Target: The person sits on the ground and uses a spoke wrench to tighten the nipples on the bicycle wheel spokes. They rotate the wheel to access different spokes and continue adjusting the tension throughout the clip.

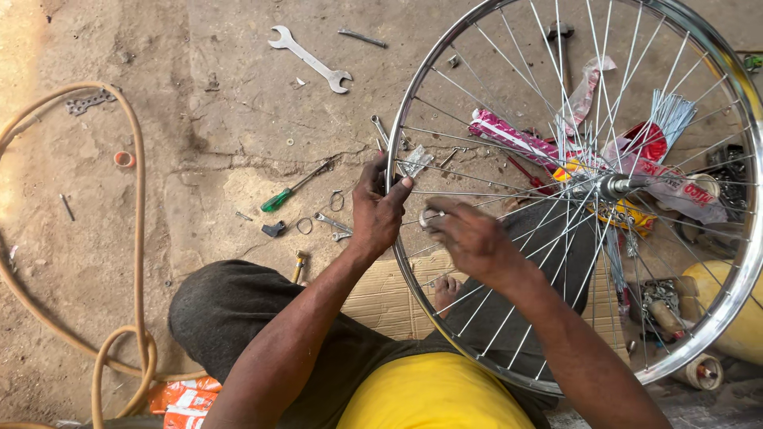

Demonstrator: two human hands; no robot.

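Note:
A shiny bicycle wheel rim (719, 318) with thin steel spokes stands over my lap, its hub (614, 187) to the right. My left hand (377, 208) grips the rim at its left edge. My right hand (469, 234) sits inside the wheel, its fingers pinched on a spoke near the rim. A loose bundle of spokes (671, 111) lies behind the wheel.
On the concrete floor lie a double-ended spanner (311, 58), a green-handled screwdriver (296, 188), small wrenches (334, 224), rings and a tan hose (137, 199). Coloured wrappers (517, 139) and a yellow container (735, 314) lie behind the wheel. Cardboard (381, 298) is under my foot.

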